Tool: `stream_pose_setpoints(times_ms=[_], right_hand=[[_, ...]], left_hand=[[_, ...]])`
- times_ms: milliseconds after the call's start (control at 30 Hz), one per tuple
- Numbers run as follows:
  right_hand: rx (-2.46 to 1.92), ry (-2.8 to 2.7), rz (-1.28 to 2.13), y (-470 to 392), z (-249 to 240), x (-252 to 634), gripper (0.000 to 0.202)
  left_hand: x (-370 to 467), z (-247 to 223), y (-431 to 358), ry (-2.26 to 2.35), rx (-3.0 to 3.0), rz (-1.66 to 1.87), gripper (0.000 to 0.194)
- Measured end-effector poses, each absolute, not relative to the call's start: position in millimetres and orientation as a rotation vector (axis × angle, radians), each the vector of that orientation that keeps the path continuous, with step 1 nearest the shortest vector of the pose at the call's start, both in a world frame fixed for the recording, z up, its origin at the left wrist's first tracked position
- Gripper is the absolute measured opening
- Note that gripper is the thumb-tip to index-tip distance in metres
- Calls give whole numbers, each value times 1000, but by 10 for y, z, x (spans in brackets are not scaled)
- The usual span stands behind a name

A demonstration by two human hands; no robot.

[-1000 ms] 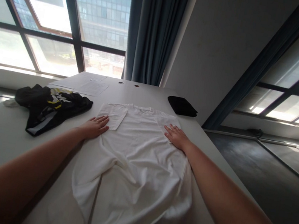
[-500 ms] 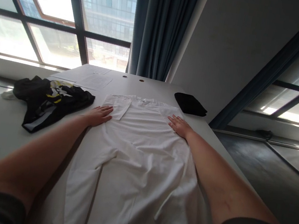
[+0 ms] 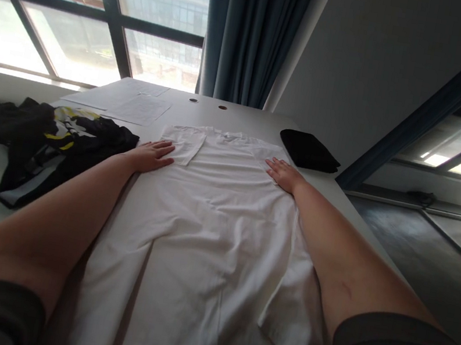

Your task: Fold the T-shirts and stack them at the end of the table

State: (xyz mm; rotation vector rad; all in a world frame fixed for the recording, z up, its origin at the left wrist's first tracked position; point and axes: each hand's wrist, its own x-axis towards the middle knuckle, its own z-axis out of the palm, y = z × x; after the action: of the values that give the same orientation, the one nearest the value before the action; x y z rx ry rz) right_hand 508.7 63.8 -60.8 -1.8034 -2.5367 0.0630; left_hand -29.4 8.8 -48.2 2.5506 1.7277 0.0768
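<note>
A white T-shirt (image 3: 206, 233) lies spread on the table with its collar at the far end and its hem towards me. Wrinkles run across its middle, and a lengthwise fold shows on the left. On the shirt's left edge, by the turned-in sleeve, my left hand (image 3: 150, 155) rests flat with fingers out. My right hand (image 3: 285, 176) lies flat on the opposite edge near the shoulder, its fingers spread on the cloth. Neither hand grips the fabric.
A crumpled black garment with yellow and white print (image 3: 63, 139) lies left of my left arm. Paper sheets (image 3: 135, 105) sit on the white table (image 3: 257, 121) near two cable holes. A folded black cloth (image 3: 308, 150) is at the far right edge. Windows and a blue curtain (image 3: 253, 35) stand behind.
The view has come slightly closer and tilted down, so the table things sit higher and wider apart. Both hands stay flat at nearly the same places on the shirt.
</note>
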Motion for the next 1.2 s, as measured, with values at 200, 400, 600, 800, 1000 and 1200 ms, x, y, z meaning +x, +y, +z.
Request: stream_pose_setpoints(times_ms=[200, 400, 600, 800, 1000, 1200], right_hand=[[-1688, -2362, 133, 724, -644, 5066, 66], [-1298, -1862, 183, 249, -487, 5348, 54], [-1337, -2031, 231, -558, -415, 5513, 37], [-1261, -2462, 325, -1558, -111, 5077, 36], [-1301, -2735, 316, -2172, 147, 4838, 46], [-1398, -2744, 463, -2510, 244, 4977, 55]], left_hand=[[-359, -500, 123, 1774, 2519, 184, 80], [-481, -540, -59, 1823, 2459, 322, 77], [-582, -579, -414, 1788, 2433, 399, 86], [-294, -367, -1275, 1544, 2670, 302, 74], [-55, -250, -2333, 1659, 2587, 33, 61], [-338, -430, -2997, 1799, 2582, 27, 61]])
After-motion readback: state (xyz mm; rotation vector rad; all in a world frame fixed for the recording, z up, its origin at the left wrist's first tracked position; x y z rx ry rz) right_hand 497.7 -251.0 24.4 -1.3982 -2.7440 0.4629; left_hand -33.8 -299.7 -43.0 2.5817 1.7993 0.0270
